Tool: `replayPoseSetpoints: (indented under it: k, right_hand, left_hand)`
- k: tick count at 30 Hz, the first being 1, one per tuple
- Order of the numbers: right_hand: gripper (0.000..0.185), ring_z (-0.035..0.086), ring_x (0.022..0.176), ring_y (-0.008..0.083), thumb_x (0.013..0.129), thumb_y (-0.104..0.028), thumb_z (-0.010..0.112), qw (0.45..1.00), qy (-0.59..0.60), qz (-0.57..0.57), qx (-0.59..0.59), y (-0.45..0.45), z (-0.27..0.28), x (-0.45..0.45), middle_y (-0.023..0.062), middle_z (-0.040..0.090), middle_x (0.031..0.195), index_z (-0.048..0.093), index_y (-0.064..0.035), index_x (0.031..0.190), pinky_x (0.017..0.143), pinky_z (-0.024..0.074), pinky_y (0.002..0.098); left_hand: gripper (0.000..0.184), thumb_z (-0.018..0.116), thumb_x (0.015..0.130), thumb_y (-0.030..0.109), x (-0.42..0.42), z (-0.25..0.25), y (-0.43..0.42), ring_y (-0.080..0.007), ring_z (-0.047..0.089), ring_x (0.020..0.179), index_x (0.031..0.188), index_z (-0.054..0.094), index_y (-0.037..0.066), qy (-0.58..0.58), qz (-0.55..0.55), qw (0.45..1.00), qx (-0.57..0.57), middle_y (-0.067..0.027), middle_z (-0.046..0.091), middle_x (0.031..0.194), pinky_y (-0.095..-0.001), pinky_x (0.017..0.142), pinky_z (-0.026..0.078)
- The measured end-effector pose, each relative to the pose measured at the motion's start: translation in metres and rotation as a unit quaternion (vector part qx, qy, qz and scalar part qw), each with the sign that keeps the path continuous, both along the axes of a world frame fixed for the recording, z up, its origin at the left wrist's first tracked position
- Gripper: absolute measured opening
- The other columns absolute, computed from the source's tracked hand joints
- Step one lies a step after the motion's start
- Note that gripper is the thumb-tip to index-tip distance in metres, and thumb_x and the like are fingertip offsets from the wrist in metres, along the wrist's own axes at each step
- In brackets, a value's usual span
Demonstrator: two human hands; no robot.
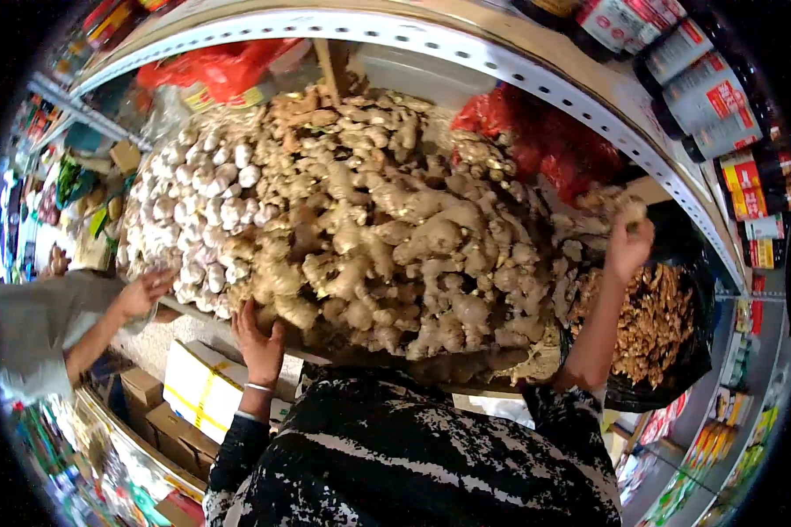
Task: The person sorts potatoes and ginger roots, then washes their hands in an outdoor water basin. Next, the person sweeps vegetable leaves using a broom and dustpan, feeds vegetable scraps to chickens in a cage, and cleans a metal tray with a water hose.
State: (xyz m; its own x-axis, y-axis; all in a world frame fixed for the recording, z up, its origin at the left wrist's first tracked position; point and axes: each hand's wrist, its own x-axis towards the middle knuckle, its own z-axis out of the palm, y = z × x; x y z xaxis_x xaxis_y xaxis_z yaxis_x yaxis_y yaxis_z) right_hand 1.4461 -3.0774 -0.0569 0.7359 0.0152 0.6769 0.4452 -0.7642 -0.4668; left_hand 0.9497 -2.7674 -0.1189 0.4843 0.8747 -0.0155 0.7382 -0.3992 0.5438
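A broad heap of ginger [431,237] fills the middle of the stall, with white garlic bulbs [211,189] piled to its left. My left hand [258,344], a light bracelet at its wrist, rests at the front edge of the heap, fingers apart and nothing visible in them. Over at the right, my right hand [630,246] is raised with its fingers closed round a piece of ginger [631,211]. Below that hand, small brown roots [652,321] lie in a black plastic bag [650,395].
At the left, another person in a grey shirt [39,329] reaches a hand [145,294] toward the garlic. A perforated metal shelf edge [413,33] curves overhead, with jars [703,88] above. Red mesh [545,140] lies behind the ginger; a white box [204,386] stands below.
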Motion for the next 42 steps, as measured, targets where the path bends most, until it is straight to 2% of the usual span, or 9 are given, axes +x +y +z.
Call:
replayPoseSetpoints:
  k: [6,17,20,24,26,28,31,36,42]
  right_hand:
    - [0.032,0.051,0.072,0.0125,0.083,-0.022,0.056,0.957,-0.001,0.039,0.287,-0.001,0.057,-0.06,0.009,0.058,0.09,0.051,0.0038,0.102,0.063,0.0436,0.0262]
    - [0.028,0.051,0.083,0.0173,0.082,-0.015,0.051,0.927,-0.151,0.255,0.232,0.096,0.155,-0.149,0.0111,0.054,0.095,0.05,0.0074,0.099,0.075,0.0429,0.03]
    - [0.027,0.053,0.081,0.018,0.08,-0.012,0.054,0.885,-0.274,0.31,0.213,0.123,0.175,-0.162,0.0121,0.055,0.094,0.05,0.0076,0.098,0.073,0.0443,0.0303]
    - [0.034,0.055,0.08,0.0192,0.078,-0.02,0.06,0.812,-0.103,0.383,0.429,0.183,0.165,-0.153,0.0091,0.056,0.093,0.05,0.0022,0.102,0.072,0.0473,0.0343]
    - [0.032,0.052,0.078,0.0133,0.08,-0.025,0.058,0.783,-0.09,0.462,0.407,0.226,0.15,-0.177,0.0053,0.055,0.089,0.049,-0.0001,0.098,0.071,0.0448,0.03]
    - [0.026,0.051,0.074,0.0128,0.08,-0.02,0.058,0.833,-0.094,0.444,0.317,0.249,0.13,-0.202,0.0062,0.055,0.085,0.048,-0.0002,0.095,0.067,0.0433,0.0278]
    - [0.022,0.051,0.077,0.017,0.075,-0.012,0.059,0.879,-0.029,0.439,0.185,0.255,0.087,-0.232,0.0079,0.055,0.086,0.048,-0.0018,0.091,0.069,0.0425,0.0281]
    - [0.045,0.049,0.1,0.0281,0.067,-0.013,0.065,0.834,0.062,0.546,0.04,0.182,0.01,-0.28,0.0117,0.05,0.105,0.045,-0.0044,0.105,0.086,0.039,0.0375]
    - [0.06,0.051,0.096,0.0285,0.062,-0.008,0.071,0.899,0.204,0.38,-0.076,0.127,-0.017,-0.301,0.0156,0.05,0.105,0.043,-0.0036,0.115,0.08,0.0427,0.0374]
  left_hand:
    - [0.062,0.062,0.066,0.018,-0.001,0.0,0.003,-0.0384,0.029,0.116,0.121,0.036,0.005,0.003,-0.01,0.999,0.048,-0.0207,0.036,0.123,-0.0433,0.098,0.024]
    - [0.062,0.064,0.065,0.017,-0.001,0.017,0.022,-0.0325,0.036,0.113,0.119,0.038,0.002,-0.031,-0.04,0.998,-0.031,-0.0188,0.038,0.121,-0.0376,0.093,0.032]
    - [0.071,0.065,0.065,0.032,0.01,0.03,0.022,-0.0317,0.032,0.118,0.124,0.034,0.007,0.031,-0.03,0.999,0.014,-0.0165,0.033,0.128,-0.0524,0.094,0.025]
    - [0.082,0.063,0.062,0.05,0.044,0.036,0.04,-0.0327,0.029,0.12,0.126,0.031,0.008,-0.022,-0.111,0.989,0.094,-0.0167,0.031,0.13,-0.0565,0.094,0.022]
    - [0.087,0.063,0.061,0.055,0.061,0.039,0.051,-0.034,0.03,0.119,0.124,0.032,0.005,0.048,-0.124,0.991,-0.005,-0.0185,0.033,0.127,-0.0496,0.091,0.031]
    - [0.084,0.068,0.059,0.052,0.061,0.003,0.068,-0.0312,0.045,0.106,0.118,0.039,0.001,-0.022,-0.143,0.985,0.095,-0.0202,0.047,0.114,-0.0406,0.081,0.042]
    - [0.072,0.077,0.055,0.037,0.055,0.006,0.077,-0.0224,0.06,0.071,0.105,0.047,-0.005,-0.183,-0.092,0.978,-0.045,-0.0139,0.06,0.083,-0.0297,0.061,0.048]
    - [0.074,0.079,0.053,0.034,0.053,0.017,0.08,-0.0215,0.058,0.075,0.105,0.047,-0.008,-0.174,-0.08,0.977,-0.092,-0.0155,0.059,0.085,-0.0296,0.066,0.047]
    - [0.089,0.079,0.056,0.02,0.058,-0.006,0.102,-0.0228,0.052,0.094,0.122,0.027,-0.009,-0.173,-0.15,0.956,-0.183,-0.0181,0.052,0.102,-0.0289,0.077,0.045]
